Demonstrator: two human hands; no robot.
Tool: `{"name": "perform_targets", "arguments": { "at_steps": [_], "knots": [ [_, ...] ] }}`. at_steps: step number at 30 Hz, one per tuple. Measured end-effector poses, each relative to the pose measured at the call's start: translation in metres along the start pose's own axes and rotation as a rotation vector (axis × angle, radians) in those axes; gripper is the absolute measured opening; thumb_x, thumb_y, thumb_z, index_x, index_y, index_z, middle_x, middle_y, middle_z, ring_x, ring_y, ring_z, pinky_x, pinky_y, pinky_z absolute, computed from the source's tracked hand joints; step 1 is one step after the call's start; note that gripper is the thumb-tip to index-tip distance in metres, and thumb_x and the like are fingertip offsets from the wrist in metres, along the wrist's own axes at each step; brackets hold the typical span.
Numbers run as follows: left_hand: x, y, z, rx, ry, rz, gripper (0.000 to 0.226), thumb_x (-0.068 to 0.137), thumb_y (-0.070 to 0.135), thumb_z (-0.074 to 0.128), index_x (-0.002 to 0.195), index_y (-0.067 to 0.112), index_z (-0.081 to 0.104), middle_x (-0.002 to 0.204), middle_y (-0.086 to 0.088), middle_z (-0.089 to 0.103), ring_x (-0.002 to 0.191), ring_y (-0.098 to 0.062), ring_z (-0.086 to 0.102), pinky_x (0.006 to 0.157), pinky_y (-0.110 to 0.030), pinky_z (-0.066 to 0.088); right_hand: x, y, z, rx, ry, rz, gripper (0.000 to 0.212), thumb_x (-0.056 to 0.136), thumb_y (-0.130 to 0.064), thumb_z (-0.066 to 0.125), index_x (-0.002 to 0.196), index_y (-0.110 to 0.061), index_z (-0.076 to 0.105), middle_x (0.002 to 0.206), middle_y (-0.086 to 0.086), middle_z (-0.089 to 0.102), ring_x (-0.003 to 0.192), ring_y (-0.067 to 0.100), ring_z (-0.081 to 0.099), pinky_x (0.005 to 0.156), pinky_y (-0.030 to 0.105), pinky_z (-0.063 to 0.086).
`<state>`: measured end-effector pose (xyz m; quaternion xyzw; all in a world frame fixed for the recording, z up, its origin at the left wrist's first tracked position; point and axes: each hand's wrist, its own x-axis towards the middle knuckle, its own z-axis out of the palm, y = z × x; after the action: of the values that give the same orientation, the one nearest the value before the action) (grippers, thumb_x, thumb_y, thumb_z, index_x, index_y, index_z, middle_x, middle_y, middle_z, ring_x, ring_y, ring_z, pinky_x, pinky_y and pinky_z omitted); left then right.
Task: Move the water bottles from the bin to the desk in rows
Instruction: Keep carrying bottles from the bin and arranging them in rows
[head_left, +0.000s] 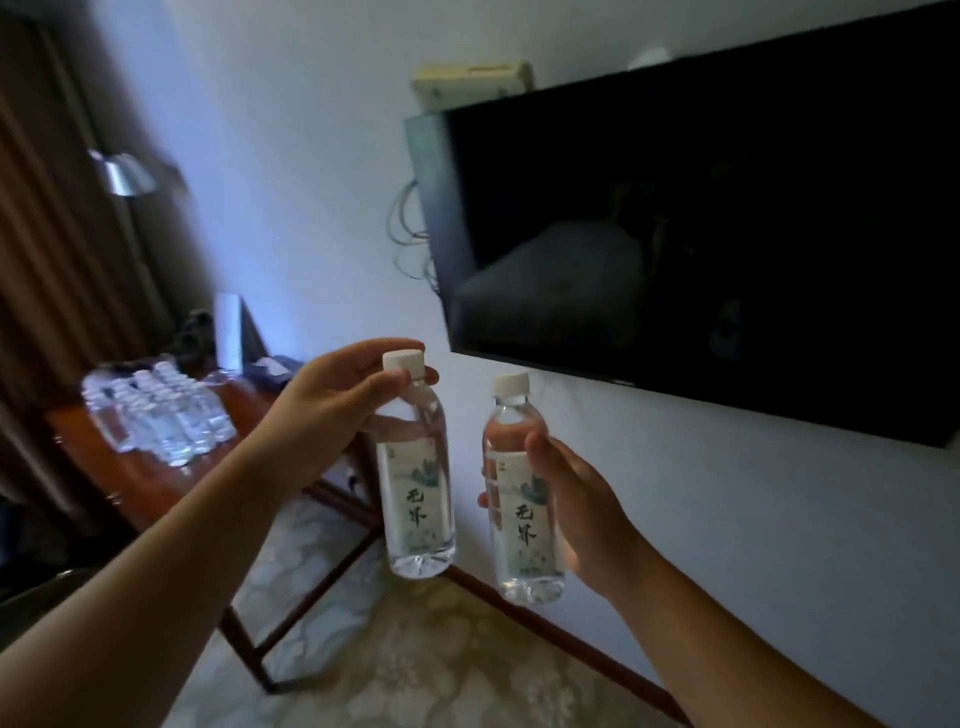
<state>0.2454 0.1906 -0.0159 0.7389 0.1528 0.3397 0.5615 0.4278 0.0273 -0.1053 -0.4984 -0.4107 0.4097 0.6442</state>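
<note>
One bottle (415, 467) is pinched at the neck by the left hand (332, 410), another bottle (522, 499) is gripped by the right hand (566, 499), both in mid-air; bottle rows (161, 410) are gathered near the table (140, 478) edge.

Dark wall TV (701, 234), floor lamp (124, 174), brown curtain (36, 234).

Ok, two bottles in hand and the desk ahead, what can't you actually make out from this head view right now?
- Bin: out of frame; nothing shows it.
- Bottles on the desk: motion blur and distance; no exact count, rows unclear.
- Desk: near end cut by the left forearm.
- Right hand: fingers hidden behind its bottle.
- Left hand: pinches the other bottle at the neck; fingertips partly hidden by the cap.
</note>
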Motion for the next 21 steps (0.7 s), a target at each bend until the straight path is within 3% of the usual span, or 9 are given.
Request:
{"name": "perform_targets", "arguments": {
  "at_steps": [3,5,7,10,12,14,17,21],
  "knots": [
    [-0.024,0.015,-0.096,0.054,0.089,-0.011,0.049,0.073,0.046,0.085,0.115,0.023,0.075,0.11,-0.013,0.075,0.103,-0.03,0.073,0.085,-0.046,0.06,0.042,0.01,0.082,0.001,-0.082,0.003,0.068,0.067,-0.085,0.06,0.111,-0.034,0.07,0.108,0.009,0.072,0.102,0.03,0.07,0.094,0.052,0.055],
    [-0.043,0.017,-0.146,0.16,0.147,-0.001,0.044,0.074,0.04,0.085,0.112,0.021,0.074,0.105,-0.007,0.077,0.098,-0.023,0.073,0.083,-0.034,0.061,0.066,0.02,0.131,0.032,-0.122,0.016,0.06,0.069,-0.082,0.061,0.109,-0.038,0.072,0.107,0.006,0.074,0.101,0.027,0.07,0.095,0.052,0.054],
    [-0.061,0.014,-0.189,0.248,0.22,0.011,0.037,0.085,0.02,0.076,0.119,0.007,0.067,0.104,-0.005,0.076,0.095,-0.017,0.071,0.086,-0.029,0.059,0.091,0.028,0.174,0.098,-0.138,0.042,0.055,0.068,-0.077,0.066,0.105,-0.038,0.074,0.103,0.003,0.075,0.097,0.027,0.071,0.087,0.051,0.057],
    [-0.085,0.009,-0.246,0.304,0.33,-0.03,0.033,0.094,-0.007,0.055,0.126,-0.003,0.057,0.113,-0.024,0.068,0.099,-0.027,0.064,0.095,-0.042,0.053,0.124,0.04,0.232,0.185,-0.188,0.088,0.051,0.072,-0.067,0.073,0.1,-0.025,0.076,0.09,0.013,0.071,0.079,0.028,0.07,0.067,0.041,0.058],
    [-0.101,0.009,-0.279,0.273,0.41,-0.059,0.032,0.097,-0.008,0.049,0.127,0.0,0.055,0.112,-0.024,0.066,0.094,-0.027,0.063,0.087,-0.036,0.056,0.143,0.052,0.265,0.213,-0.259,0.132,0.044,0.082,-0.057,0.068,0.101,-0.018,0.072,0.086,0.016,0.065,0.072,0.028,0.064,0.066,0.041,0.054],
    [-0.117,0.006,-0.314,0.234,0.513,-0.097,0.03,0.1,-0.005,0.045,0.128,0.003,0.054,0.103,-0.013,0.066,0.087,-0.021,0.064,0.075,-0.027,0.059,0.163,0.064,0.299,0.23,-0.363,0.116,0.038,0.082,-0.052,0.071,0.101,-0.019,0.068,0.083,0.014,0.06,0.068,0.025,0.06,0.066,0.039,0.052],
    [-0.135,-0.006,-0.367,0.208,0.651,-0.121,0.025,0.105,0.001,0.039,0.12,0.013,0.056,0.093,-0.009,0.064,0.078,-0.02,0.065,0.065,-0.026,0.059,0.199,0.078,0.349,0.187,-0.541,0.033,0.041,0.075,-0.044,0.08,0.097,-0.017,0.058,0.08,0.015,0.049,0.067,0.022,0.054,0.064,0.035,0.049],
    [-0.146,-0.036,-0.438,0.225,0.739,-0.136,0.019,0.101,0.013,0.046,0.114,0.023,0.056,0.076,0.006,0.069,0.066,-0.012,0.065,0.056,-0.026,0.055,0.257,0.107,0.41,0.071,-0.632,-0.008,0.037,0.081,-0.025,0.073,0.094,-0.005,0.045,0.085,0.015,0.044,0.071,0.03,0.045,0.069,0.035,0.046]
  ]
}}
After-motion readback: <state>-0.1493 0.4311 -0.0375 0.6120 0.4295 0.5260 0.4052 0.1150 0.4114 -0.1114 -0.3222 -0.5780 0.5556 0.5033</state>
